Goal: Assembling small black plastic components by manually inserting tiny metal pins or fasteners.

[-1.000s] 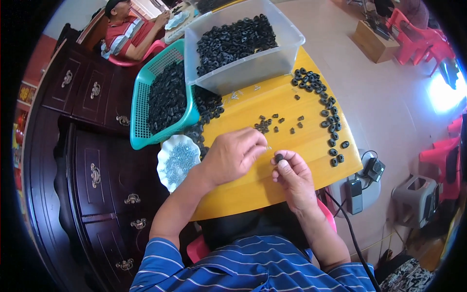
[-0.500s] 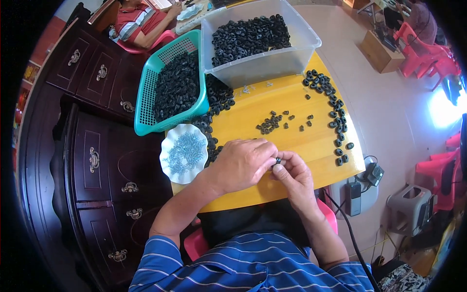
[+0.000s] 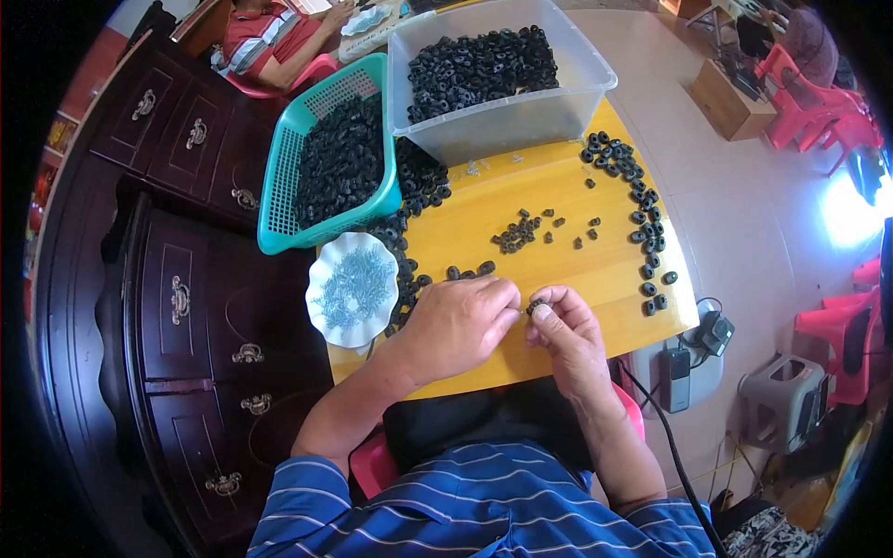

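Note:
Over the near part of the yellow table (image 3: 465, 372), my right hand (image 3: 569, 327) pinches a small black plastic part (image 3: 535, 305) between thumb and fingers. My left hand (image 3: 462, 321) is just left of it, fingers pressed together in a pinch; whatever sits between its fingertips is too small to make out. Beyond the left hand lie several black oval pieces with holes (image 3: 453, 273). To its left stands a white scalloped dish (image 3: 317, 316) of tiny silvery coils (image 3: 353, 286) that look like springs. Small dark plug-like pieces (image 3: 514, 236) lie scattered at mid-table.
A green basket (image 3: 270, 200) and a clear plastic bin (image 3: 502, 139), both heaped with black pieces, stand at the back. More black oval pieces (image 3: 648, 244) line the right edge. Dark drawers (image 3: 177, 307) flank the left; a cable (image 3: 665, 428) hangs at right. Another person (image 3: 270, 42) sits behind.
My left hand has drawn back slightly left and down, apart from the right. The right hand keeps the small black part. Several black oval pieces beyond the left hand have come into sight.

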`<state>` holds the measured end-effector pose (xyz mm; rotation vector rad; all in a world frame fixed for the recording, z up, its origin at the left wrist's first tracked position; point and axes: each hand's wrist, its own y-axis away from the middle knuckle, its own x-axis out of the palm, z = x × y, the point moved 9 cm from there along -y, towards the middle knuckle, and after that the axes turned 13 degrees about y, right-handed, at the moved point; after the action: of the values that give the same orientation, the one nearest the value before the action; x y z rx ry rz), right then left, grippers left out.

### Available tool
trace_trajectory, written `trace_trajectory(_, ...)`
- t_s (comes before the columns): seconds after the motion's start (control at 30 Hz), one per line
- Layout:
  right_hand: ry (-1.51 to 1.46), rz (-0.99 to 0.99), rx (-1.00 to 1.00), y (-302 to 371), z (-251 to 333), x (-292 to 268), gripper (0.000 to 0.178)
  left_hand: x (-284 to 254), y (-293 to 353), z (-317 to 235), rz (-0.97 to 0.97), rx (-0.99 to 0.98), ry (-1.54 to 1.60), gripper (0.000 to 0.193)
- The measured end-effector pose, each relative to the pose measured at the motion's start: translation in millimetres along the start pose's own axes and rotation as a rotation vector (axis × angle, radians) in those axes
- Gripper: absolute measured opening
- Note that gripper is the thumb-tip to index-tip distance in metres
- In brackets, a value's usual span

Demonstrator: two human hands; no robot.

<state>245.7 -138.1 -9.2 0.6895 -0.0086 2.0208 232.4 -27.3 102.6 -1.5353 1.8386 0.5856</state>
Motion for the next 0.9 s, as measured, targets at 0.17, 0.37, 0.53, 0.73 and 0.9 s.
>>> trace_trajectory(0.17,-0.013,-0.012,-0.002,-0.2,2.4,-1.5,0.015,-0.9,-1.4,-1.2,-0.005,-0.010,0.019,0.009)
trace_trajectory(0.37,-0.038,-0.018,0.019,-0.2,0.9,-2.6,0.013,-4.9,0.2,-4.8,-0.022,-0.021,0.041,0.009)
trace_trajectory(0.53,-0.006,-0.016,0.001,-0.1,0.8,-1.1,0.012,-4.3,-0.6,-5.7,-0.024,-0.024,0.044,0.010)
trace_trajectory(0.73,0.111,-0.065,-0.069,0.0,8.0,-2.8,0.011,-4.1,-0.7,-6.3,-0.003,-0.032,-0.009,0.011)
trace_trajectory(0.9,0.083,-0.016,-0.034,-0.1,4.5,-1.2,0.012,-3.5,-0.4,-6.1,0.011,-0.034,-0.037,0.011)
